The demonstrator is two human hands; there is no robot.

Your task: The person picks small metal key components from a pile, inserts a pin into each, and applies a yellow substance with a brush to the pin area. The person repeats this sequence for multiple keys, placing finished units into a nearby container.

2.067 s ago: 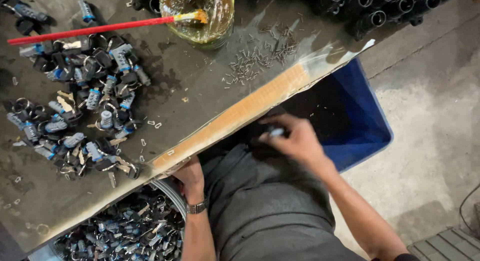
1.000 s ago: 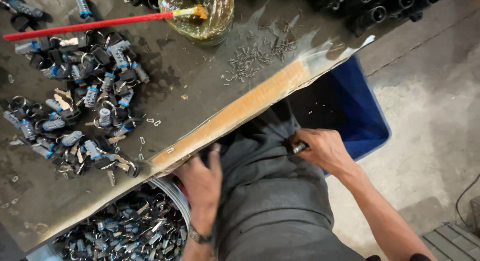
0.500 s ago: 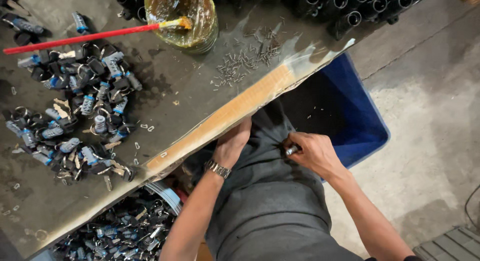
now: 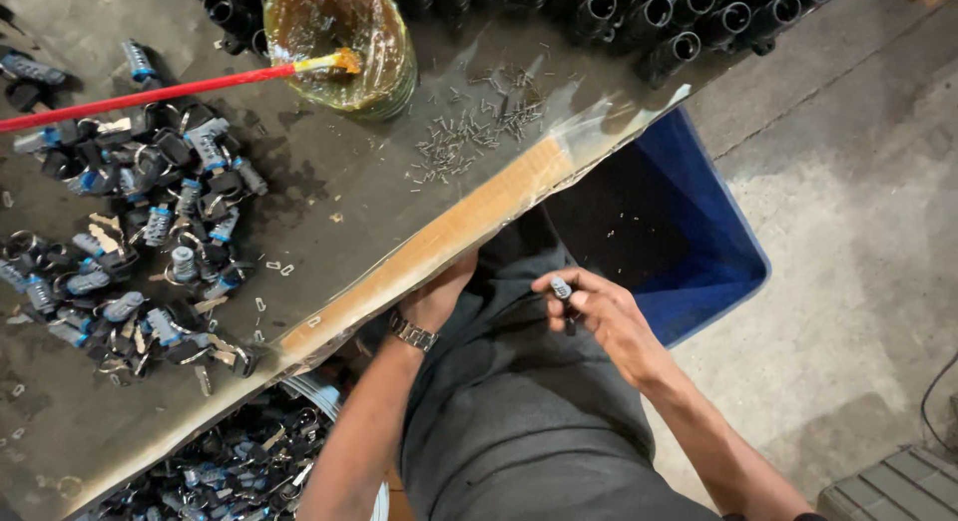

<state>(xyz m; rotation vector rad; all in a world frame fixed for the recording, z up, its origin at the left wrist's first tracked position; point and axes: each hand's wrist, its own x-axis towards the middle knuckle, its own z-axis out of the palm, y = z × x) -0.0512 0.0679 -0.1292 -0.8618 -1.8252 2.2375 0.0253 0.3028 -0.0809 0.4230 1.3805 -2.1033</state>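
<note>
My right hand [image 4: 599, 316] is held over my lap beside the blue bin [image 4: 714, 257], its fingers closed on a small dark metal part [image 4: 562, 289] with a grey tip. My left hand [image 4: 449, 286] reaches up under the table's front edge [image 4: 429, 247]; only the wrist with a metal watch [image 4: 412, 331] and part of the palm show, and the fingers are hidden beneath the tabletop. A heap of small black and blue-grey parts [image 4: 150, 232] lies on the table to the left.
A glue-filled container [image 4: 344, 42] with a red-handled brush [image 4: 150, 92] stands at the table's back. Small pins [image 4: 474, 132] are scattered near it. Black tubes [image 4: 619, 12] line the far edge. A bucket of similar parts [image 4: 230, 461] sits below the table. Concrete floor lies to the right.
My left hand has risen from the bucket below to the underside of the table edge. My right hand came out of the blue bin holding the small part and now rests over my lap.
</note>
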